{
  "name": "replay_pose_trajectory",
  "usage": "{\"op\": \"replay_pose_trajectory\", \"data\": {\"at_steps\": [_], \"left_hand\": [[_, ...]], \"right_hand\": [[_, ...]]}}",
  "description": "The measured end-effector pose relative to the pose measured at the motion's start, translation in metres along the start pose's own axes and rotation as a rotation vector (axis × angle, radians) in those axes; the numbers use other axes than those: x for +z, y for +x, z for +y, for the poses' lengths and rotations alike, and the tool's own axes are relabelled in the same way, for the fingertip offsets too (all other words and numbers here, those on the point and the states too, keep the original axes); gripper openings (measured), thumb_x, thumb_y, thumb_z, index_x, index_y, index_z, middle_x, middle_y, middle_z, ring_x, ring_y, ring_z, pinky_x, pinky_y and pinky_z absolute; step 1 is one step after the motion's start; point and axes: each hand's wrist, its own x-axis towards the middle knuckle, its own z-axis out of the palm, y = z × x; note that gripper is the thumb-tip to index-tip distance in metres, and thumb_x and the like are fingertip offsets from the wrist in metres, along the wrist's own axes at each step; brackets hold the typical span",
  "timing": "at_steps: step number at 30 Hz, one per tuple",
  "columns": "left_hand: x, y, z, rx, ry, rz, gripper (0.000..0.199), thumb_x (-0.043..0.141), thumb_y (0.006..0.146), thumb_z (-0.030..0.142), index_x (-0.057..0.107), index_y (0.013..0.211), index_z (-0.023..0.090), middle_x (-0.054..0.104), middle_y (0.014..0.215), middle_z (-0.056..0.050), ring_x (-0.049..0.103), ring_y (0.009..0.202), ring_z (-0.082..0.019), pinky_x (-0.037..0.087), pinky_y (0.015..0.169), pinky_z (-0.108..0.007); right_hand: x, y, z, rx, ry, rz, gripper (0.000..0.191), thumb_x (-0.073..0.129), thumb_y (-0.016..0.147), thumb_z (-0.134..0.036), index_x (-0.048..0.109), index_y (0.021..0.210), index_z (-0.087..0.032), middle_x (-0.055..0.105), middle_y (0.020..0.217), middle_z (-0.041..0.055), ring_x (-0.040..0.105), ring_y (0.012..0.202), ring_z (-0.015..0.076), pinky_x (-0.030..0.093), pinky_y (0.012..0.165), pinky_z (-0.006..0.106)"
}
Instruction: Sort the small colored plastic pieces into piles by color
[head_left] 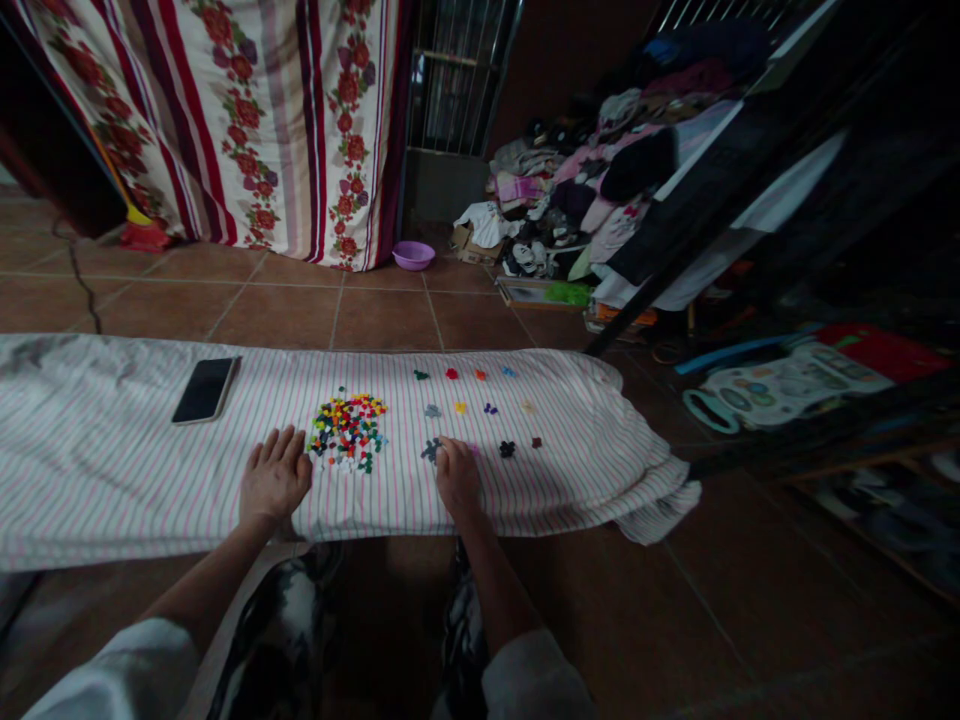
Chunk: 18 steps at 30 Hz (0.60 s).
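A mixed heap of small coloured pieces (347, 428) lies on the striped cloth (390, 500). My left hand (276, 472) rests palm down just left of the heap, its fingers stretched out. To the right, small piles sorted by colour form rows: green (421, 375), red (451, 374), orange (481, 375) and blue (509, 371) at the back, grey (433, 410), yellow (460, 407) and others nearer. My right hand (457, 475) has its fingers pressed together beside a dark grey pile (431, 450); whatever it holds, if anything, is too small to make out.
A phone (205, 391) lies on the cloth at the left. Beyond the cloth stand a purple basin (413, 255) and a floral curtain (247, 130). Clothes (592, 190) are heaped at the back right, near a dark slanted bar.
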Motion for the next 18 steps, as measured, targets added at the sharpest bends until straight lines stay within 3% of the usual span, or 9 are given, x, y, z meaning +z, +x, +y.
{"op": "replay_pose_trajectory", "data": {"at_steps": [10,18], "left_hand": [[0.0008,-0.0002,-0.0015,0.012,-0.017,0.002,0.05,0.035,0.089,0.031,0.054,0.133,0.016,0.05,0.144,-0.012,0.039,0.138,-0.029,0.028,0.113,-0.047],[-0.0001,0.0003,0.0002,0.002,-0.006,-0.002,0.051,0.032,0.091,0.032,0.055,0.132,0.014,0.051,0.143,-0.012,0.04,0.138,-0.029,0.029,0.113,-0.046]], "right_hand": [[-0.0034,-0.0013,-0.0028,-0.017,0.051,-0.051,0.04,0.032,0.088,-0.009,0.063,0.112,-0.016,0.065,0.104,0.0117,0.059,0.103,0.0206,0.049,0.091,0.038],[-0.0045,-0.0013,-0.0052,-0.053,0.075,-0.058,0.042,0.033,0.084,-0.005,0.063,0.112,-0.013,0.065,0.105,0.0127,0.058,0.103,0.0208,0.05,0.092,0.037]]}}
